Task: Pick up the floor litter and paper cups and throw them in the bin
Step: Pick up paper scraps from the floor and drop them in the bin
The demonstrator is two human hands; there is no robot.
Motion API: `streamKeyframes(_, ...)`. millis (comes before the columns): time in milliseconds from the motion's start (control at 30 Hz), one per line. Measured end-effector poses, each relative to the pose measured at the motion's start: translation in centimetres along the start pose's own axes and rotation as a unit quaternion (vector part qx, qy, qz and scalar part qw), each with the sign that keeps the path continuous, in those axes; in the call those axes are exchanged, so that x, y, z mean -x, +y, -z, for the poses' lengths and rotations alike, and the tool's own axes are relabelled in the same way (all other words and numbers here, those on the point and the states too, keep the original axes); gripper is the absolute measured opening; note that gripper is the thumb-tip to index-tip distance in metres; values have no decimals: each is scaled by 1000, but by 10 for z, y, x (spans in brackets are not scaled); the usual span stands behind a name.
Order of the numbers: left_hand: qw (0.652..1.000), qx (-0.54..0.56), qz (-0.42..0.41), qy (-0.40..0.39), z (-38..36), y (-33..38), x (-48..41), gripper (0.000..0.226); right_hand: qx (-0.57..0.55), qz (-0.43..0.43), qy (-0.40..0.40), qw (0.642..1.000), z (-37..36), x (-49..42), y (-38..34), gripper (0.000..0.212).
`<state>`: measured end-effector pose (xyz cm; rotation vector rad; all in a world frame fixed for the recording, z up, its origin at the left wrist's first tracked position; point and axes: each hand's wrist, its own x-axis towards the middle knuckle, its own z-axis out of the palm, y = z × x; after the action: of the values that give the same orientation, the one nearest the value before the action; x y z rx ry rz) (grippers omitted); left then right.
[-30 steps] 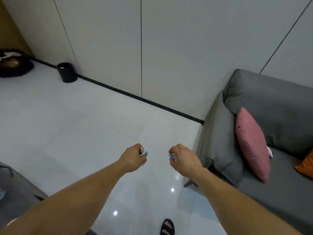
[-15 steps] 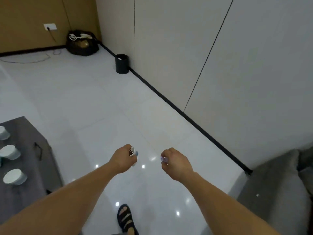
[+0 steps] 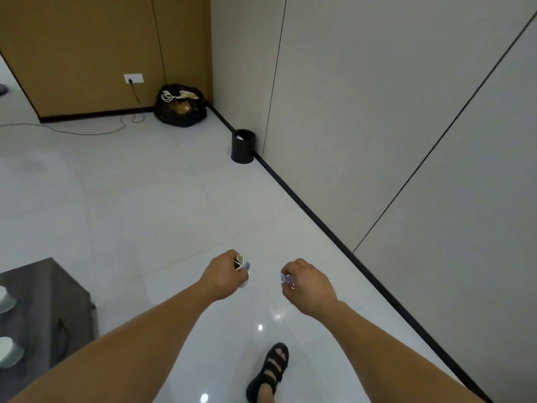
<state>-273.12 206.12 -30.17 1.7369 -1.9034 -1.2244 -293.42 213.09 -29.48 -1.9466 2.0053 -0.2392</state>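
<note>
Clearly, the moment belongs to the carrying step, judged from how things are held. At the far left, two paper cups are seen on the dark bench, not yet collected. Next, the left hand is closed around a small carton-like piece of litter, kept in the fist so that it is not dropped while walking. Beside it, the right hand is pinched shut on a small clear wrapper, which is light and could slip easily. Below the hands, a foot in a black sandal is placed forward on the white floor. Further ahead, the black bin is set against the wall, well apart from both hands, so more steps are probably needed before anything can be thrown in.
</note>
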Motion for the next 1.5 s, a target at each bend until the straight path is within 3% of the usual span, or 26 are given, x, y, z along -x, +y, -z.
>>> streamKeyframes(367,992,42,58,106,111,34,-215,11,3,112,-2,994,56,-301,-7,18)
streamKeyframes(633,988,43,98,110,174,28,-370,9,26,145,-25,989,65,-483,-27,16)
streamKeyframes(1033,997,25,48,61,304,76,-640,9,17,90,8,996,97,-743,-54,19)
streamKeyframes(1500,998,13,50,44,357,161,-972,20,2,44,-8,999,149,-1071,31,20)
